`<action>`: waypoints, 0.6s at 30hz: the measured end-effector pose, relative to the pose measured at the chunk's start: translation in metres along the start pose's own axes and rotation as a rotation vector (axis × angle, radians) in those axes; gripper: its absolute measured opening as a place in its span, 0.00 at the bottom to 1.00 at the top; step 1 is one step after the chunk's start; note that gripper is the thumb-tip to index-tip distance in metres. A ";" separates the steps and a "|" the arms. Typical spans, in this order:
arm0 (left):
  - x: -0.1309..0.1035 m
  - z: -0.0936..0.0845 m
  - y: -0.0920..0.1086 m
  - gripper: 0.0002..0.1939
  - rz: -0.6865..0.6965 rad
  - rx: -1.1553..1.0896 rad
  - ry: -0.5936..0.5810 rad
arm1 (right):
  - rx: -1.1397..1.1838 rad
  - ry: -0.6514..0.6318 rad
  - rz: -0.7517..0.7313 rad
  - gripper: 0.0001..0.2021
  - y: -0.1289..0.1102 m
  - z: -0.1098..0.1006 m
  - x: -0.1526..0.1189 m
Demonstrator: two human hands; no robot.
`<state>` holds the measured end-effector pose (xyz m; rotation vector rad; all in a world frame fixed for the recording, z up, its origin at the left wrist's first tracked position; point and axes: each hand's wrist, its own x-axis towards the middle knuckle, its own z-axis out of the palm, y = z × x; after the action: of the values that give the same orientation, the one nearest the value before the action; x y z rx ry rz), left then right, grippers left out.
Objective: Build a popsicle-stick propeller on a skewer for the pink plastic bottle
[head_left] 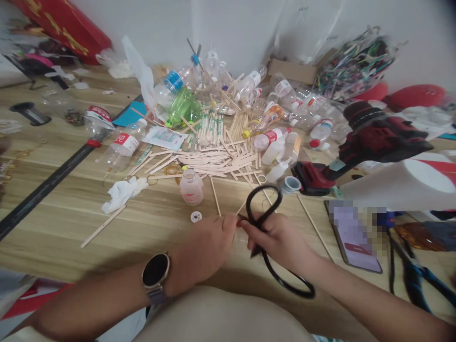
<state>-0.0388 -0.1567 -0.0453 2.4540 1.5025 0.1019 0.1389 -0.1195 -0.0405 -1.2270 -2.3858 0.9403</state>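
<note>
Black-handled scissors are in my right hand, whose fingers close around them between the two large loops. The blades point toward my left hand and are mostly hidden. My left hand is closed in a pinch, its fingertips almost touching those of the right. What it pinches is hidden; a thin light stick shows just beyond the fingertips, and I cannot tell if it is held. A small clear bottle without its cap stands ahead of my left hand, with a round white cap beside it.
Flat wooden sticks lie heaped mid-table, with plastic bottles piled behind. A red-black cordless drill, a phone and pliers lie right. Left are a dark tube and crumpled tissue.
</note>
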 end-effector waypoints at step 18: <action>0.004 0.019 -0.004 0.13 0.101 0.050 0.235 | 0.311 -0.057 0.203 0.27 -0.009 0.002 0.003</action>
<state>-0.0366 -0.1553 -0.0653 2.6341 1.4854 0.3884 0.1302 -0.1217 -0.0360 -1.3489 -2.0788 1.3646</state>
